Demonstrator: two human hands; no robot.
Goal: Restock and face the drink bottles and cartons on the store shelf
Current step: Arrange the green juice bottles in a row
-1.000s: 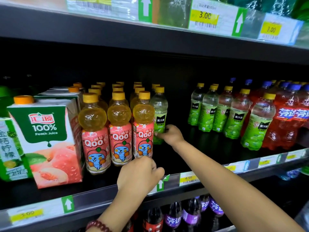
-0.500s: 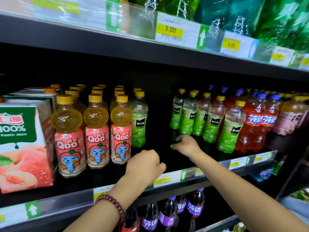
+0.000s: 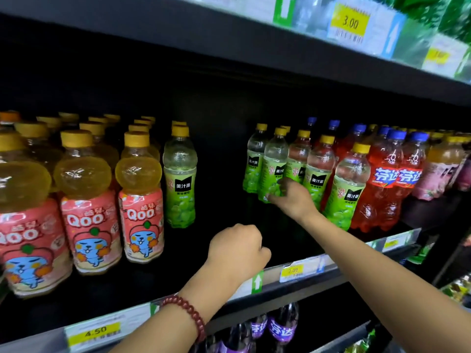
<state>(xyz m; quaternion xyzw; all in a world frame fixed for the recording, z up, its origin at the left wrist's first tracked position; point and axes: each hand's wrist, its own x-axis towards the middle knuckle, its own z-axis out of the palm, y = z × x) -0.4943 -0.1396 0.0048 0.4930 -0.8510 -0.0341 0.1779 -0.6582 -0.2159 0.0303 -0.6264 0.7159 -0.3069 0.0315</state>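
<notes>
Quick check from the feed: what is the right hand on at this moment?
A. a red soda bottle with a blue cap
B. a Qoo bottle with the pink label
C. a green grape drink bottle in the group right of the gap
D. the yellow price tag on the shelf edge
C: the right hand has its fingers around the lower part of a green grape drink bottle in the right-hand group, away from the Qoo bottles.

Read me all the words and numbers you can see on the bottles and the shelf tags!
"Qoo": pink label of the orange-capped bottles.
"美汁源": black patch on the green grape bottles.
"芬达": red bottles and the purple bottles on the shelf below.
"3.00": yellow tag on the upper shelf edge.
"4.50": yellow tag on the lower edge.
"2.00": yellow tag, faint.
Smaller print and the far-right tags: too blurred.
</notes>
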